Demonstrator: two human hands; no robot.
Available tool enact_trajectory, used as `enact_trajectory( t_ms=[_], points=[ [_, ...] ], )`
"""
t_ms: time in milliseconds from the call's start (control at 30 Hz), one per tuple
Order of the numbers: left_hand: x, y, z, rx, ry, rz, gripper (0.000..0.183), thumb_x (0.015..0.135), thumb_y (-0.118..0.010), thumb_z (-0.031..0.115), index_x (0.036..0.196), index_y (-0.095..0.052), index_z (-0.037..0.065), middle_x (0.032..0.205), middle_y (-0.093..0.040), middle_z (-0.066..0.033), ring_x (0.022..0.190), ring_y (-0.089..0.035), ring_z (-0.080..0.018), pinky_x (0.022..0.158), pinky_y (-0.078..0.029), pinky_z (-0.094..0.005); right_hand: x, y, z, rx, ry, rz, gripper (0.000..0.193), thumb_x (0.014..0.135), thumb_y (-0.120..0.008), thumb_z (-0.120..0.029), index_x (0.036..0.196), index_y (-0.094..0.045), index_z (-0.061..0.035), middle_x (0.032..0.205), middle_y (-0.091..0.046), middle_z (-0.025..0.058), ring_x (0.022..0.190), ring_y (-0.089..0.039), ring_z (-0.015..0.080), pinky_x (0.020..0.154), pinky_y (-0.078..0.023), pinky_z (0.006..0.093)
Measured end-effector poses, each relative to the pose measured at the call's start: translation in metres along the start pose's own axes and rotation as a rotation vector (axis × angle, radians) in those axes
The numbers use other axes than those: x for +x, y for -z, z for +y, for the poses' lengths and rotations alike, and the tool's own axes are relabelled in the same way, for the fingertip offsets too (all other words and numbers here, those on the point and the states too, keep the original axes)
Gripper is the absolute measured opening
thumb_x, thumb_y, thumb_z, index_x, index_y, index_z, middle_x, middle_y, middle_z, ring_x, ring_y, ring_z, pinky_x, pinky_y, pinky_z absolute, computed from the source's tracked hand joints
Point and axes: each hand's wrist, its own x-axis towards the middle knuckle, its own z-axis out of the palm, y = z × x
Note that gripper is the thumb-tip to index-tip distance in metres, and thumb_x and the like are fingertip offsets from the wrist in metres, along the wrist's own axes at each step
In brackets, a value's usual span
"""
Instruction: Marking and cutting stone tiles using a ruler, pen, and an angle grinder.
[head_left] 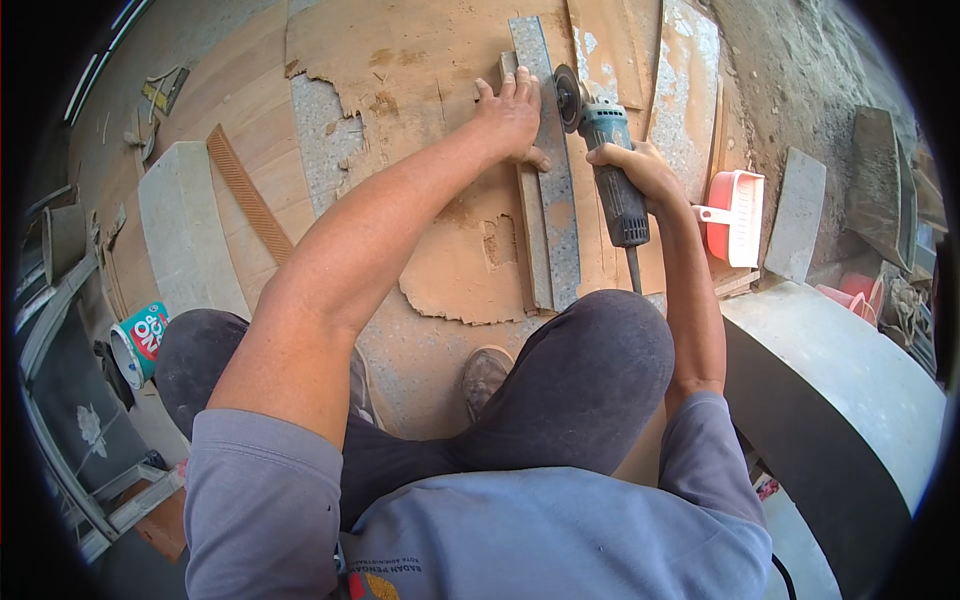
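Observation:
My right hand is wrapped round the dark body of a teal-headed angle grinder. The grinder's dark disc stands at the right edge of a long, narrow speckled grey strip; whether it touches cannot be told. My left hand rests on the strip's left side, fingers spread and thumb apart, pressing from above. A second, plain strip lies alongside, partly covered by that hand. Both strips lie on a worn wooden board with ragged edges.
To the right are a pink-and-white dustpan, a grey slab and a large curved pale panel. On the left lie a brown ridged strip, a pale board and a teal can. The grinder's cord runs toward my knee.

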Motion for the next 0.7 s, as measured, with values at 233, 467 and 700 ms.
enact_trajectory(
  t_ms=[233,467,700],
  points=[
    [0.000,-0.001,-0.002,0.000,-0.003,0.012,0.149,0.066,-0.085,0.076,0.165,-0.015,-0.011,0.173,-0.015,-0.0325,0.161,-0.020,-0.0455,0.118,-0.029,-0.0768,-0.006,-0.002,0.010,0.029,-0.012,-0.007,0.058,0.072,-0.084,-0.040,0.096,-0.072,0.0118,0.079,-0.068,0.0139,0.058,-0.066,0.0197,0.048,-0.052,0.0340],
    [-0.001,-0.001,-0.002,0.012,-0.004,0.013,0.149,0.066,-0.085,0.076,0.165,-0.014,-0.011,0.174,-0.015,-0.0318,0.161,-0.021,-0.0449,0.118,-0.030,-0.0763,-0.024,-0.003,0.016,0.028,-0.034,-0.037,0.043,0.078,-0.081,-0.035,0.092,-0.070,0.0048,0.077,-0.066,0.0086,0.057,-0.064,0.0165,0.052,-0.051,0.0316],
    [0.000,-0.003,-0.001,0.008,0.000,0.019,0.150,0.065,-0.086,0.076,0.165,-0.014,-0.011,0.174,-0.015,-0.0314,0.161,-0.021,-0.0444,0.119,-0.030,-0.0760,-0.039,-0.003,0.030,0.016,-0.056,-0.021,0.043,0.079,-0.081,-0.032,0.096,-0.068,0.0052,0.080,-0.066,0.0086,0.060,-0.063,0.0153,0.054,-0.051,0.0308]
  ],
)
